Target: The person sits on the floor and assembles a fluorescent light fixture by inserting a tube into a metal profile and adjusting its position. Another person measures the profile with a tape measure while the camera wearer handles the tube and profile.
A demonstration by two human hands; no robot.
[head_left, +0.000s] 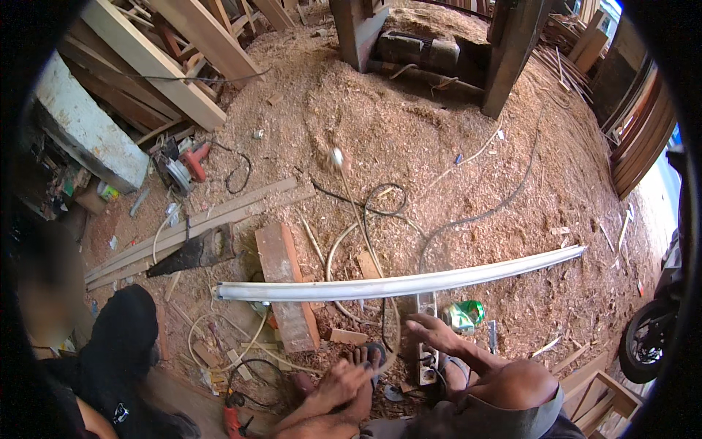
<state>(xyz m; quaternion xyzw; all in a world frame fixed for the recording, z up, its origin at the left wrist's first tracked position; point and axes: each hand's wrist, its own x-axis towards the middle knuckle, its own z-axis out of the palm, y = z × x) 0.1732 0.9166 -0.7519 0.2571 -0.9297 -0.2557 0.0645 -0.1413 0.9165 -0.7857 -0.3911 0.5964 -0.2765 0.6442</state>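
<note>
My left hand is low in the middle, fingers closed on a pale cable. This cable loops up past a long white batten light, and its far end, a small white piece, is blurred over the sawdust. My right hand holds nothing; its fingers stretch out above a white power strip, just below the light. Black leads are plugged into the strip. The light lies across a thick wooden block and runs off to the right.
Sawdust covers the ground. A handsaw, circular saw and boards lie left. Beside my right hand is a crumpled green bottle. A person in black sits at left, near a red power tool. Tyre at right.
</note>
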